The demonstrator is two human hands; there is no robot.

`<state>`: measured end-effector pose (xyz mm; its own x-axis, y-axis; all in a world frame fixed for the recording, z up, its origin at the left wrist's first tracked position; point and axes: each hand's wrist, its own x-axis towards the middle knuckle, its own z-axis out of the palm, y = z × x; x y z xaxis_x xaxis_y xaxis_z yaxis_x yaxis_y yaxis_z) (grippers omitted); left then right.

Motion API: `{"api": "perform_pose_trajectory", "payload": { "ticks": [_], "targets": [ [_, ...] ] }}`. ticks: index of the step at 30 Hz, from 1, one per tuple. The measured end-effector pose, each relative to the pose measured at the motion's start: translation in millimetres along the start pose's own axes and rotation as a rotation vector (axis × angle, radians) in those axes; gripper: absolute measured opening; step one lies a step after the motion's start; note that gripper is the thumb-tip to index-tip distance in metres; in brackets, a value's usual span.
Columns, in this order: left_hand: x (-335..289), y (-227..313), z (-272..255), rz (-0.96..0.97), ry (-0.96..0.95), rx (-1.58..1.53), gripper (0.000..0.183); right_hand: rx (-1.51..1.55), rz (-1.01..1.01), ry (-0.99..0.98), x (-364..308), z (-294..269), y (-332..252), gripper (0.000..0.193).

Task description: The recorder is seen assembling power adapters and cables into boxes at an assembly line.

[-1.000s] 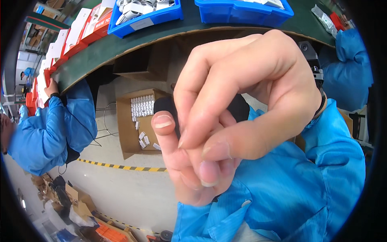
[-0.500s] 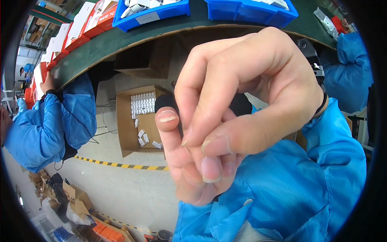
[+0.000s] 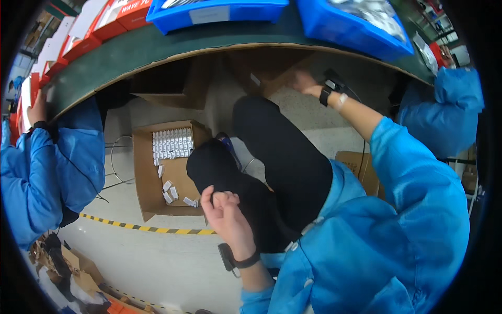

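My left hand [image 3: 226,217] is raised beside my left knee, its fingers loosely bent and partly apart, with nothing visible in it. My right hand [image 3: 303,82] reaches under the table edge, next to a brown cardboard box [image 3: 272,65] with a small white label. Motion smears its fingers, so their grip is unclear. An open cardboard box [image 3: 145,201] stands on the floor left of my knees. Inside it, small white pieces [image 3: 173,142] lie in tight rows, with several loose ones [image 3: 168,192] below them.
Blue bins [image 3: 217,14] stand on the green table [image 3: 125,63] along the top, with red and white boxes [image 3: 83,42] to their left. Co-workers in blue [image 3: 78,152] are at the left and right. Yellow-black tape [image 3: 151,228] crosses the floor.
My hands were pinched together close before the camera and have parted. The right one has gone away under the table; the left has dropped beside my knee. The view has shifted.
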<state>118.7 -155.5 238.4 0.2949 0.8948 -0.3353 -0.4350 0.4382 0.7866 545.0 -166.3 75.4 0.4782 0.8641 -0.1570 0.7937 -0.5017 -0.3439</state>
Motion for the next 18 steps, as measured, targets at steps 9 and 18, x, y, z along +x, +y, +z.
{"api": "perform_pose_trajectory", "payload": {
  "ticks": [9, 18],
  "targets": [
    [95, -66, 19, -0.319, -0.213, 0.329, 0.021, -0.342, -0.215, -0.015, 137, 20, 17, 0.043],
    [108, -76, 11, -0.344, -0.281, 0.442, 0.01, -0.352, -0.104, -0.083, 147, 21, 61, 0.038]
  ]
}}
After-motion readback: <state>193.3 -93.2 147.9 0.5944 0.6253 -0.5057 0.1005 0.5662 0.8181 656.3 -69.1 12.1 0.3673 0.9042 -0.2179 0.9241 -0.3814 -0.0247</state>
